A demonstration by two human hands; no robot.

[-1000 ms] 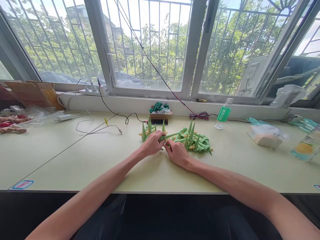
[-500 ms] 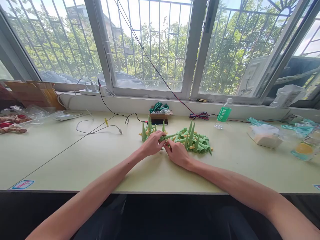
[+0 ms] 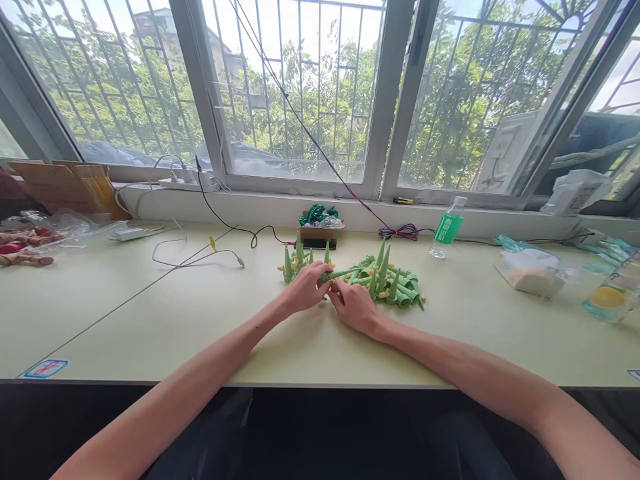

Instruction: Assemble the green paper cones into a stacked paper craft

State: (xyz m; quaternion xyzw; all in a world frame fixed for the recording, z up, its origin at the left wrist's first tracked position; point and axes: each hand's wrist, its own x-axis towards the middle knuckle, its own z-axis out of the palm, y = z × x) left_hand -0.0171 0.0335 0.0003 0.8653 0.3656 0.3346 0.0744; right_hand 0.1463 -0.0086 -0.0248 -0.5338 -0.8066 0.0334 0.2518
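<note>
My left hand [image 3: 306,288] is closed around a slim green cone-shaped piece [image 3: 341,273], whose length points to the right. Close against it, my right hand [image 3: 356,307] is closed in a pinch near the left end of that piece. Whatever its fingertips grip is too small to make out. Right of my hands lies a heap of green cone-shaped pieces [image 3: 407,287] with small yellow bits among them, a few cones upright. Behind my left hand stand several more upright green cones [image 3: 289,267], partly covered by the hand.
A small cardboard box [image 3: 320,235] with dark green wrapping and a phone stands at the back. A water bottle [image 3: 447,230] is to its right. Cables [image 3: 210,263] run over the left tabletop. Farther right are a tissue pack [image 3: 530,273] and plastic bags [image 3: 613,287].
</note>
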